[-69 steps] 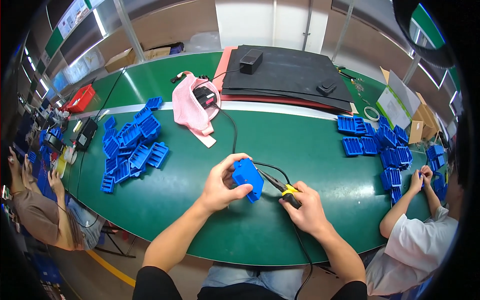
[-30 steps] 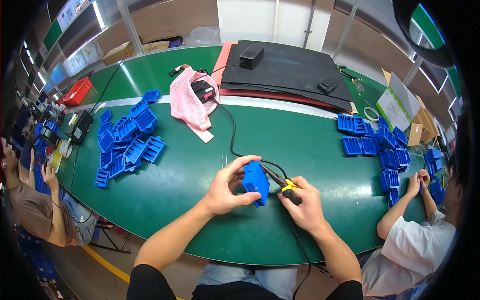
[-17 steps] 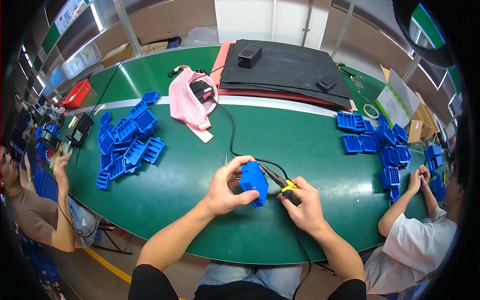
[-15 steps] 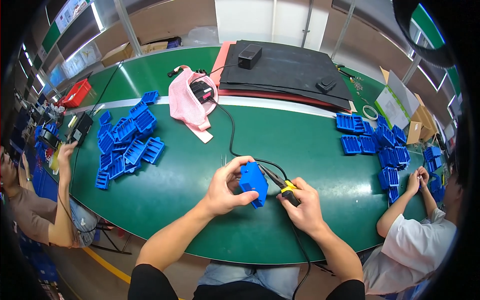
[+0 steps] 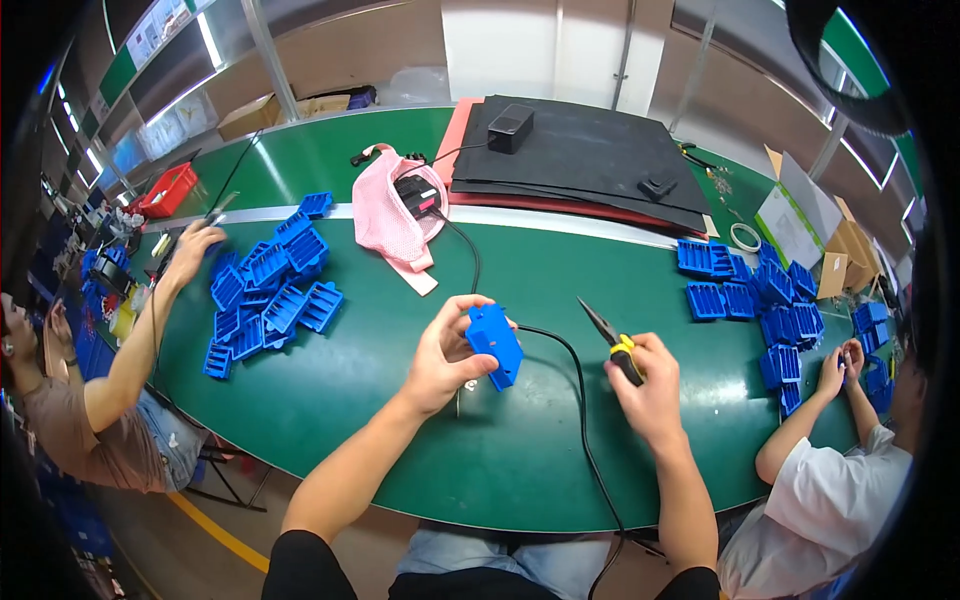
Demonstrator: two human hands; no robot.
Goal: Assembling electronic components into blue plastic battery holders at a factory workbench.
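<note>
My left hand [image 5: 445, 358] grips a blue plastic box [image 5: 497, 346] by its edges, above the green table, with the box's solid face toward me. To its right, my right hand [image 5: 648, 385] is wrapped round the black and yellow handles of long-nose pliers [image 5: 620, 347]. The pliers' jaws point up and to the left, apart from the box. A black cable [image 5: 580, 400] runs behind the box and down past the table's front edge between my hands. Whatever the inside of the box holds is hidden from me.
Blue boxes lie heaped at left [image 5: 268, 290] and at right [image 5: 790, 310]. A pink cloth bag [image 5: 385, 215] and black sheets [image 5: 580, 160] with a power adapter [image 5: 511, 128] are at the back. A co-worker's hand [image 5: 193, 250] reaches over the left side; another person's hands [image 5: 842, 368] work at right.
My right hand has drawn the pliers away from the blue box, to the right. The left hand has shifted slightly up and left with the box. The left co-worker's hand has reached farther in.
</note>
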